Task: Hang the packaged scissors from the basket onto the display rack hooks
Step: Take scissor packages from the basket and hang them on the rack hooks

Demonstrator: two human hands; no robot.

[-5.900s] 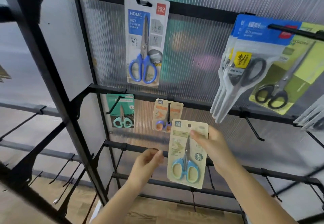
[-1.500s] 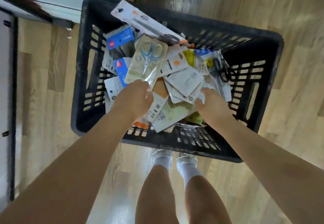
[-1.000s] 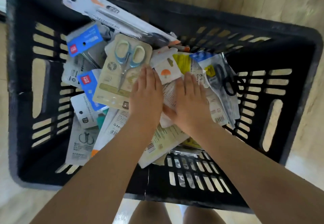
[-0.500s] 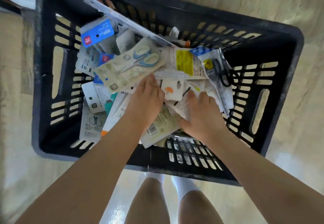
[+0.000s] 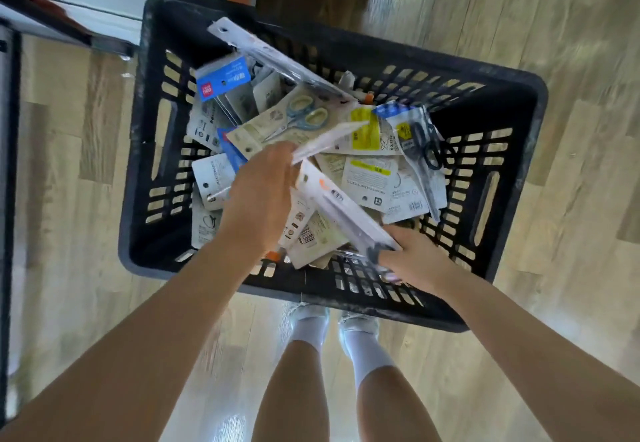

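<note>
- Basket (image 5: 512,102): black plastic, slotted walls, standing on the wood floor (image 5: 571,43) directly ahead of the person's feet; part-filled with a loose heap of packaged scissors.
- Left hand (image 5: 259,199): half a second earlier it lay on the heap beside the other hand; at this moment it was raised over the middle of the basket, its grip pinching one end of a pale flat pack (image 5: 329,140) that tilted up toward the far right corner.
- Right hand (image 5: 415,261): formerly pressing into the heap; now drawn back to the near wall, its grip curled round the lower end of a long white pack (image 5: 343,213) lifted on a slant above the pile.
- Remaining stock, unheld: a beige card with blue-handled scissors (image 5: 298,119) near the centre; a blue-headed pack (image 5: 221,79) at the far left corner; a clear pack of black scissors (image 5: 420,150) toward the right wall.
- Judgement: sorting had turned into picking; two packs appeared selected, neither fully clear of the basket. The display rack was out of view, so carrying and hooking remained.
</note>
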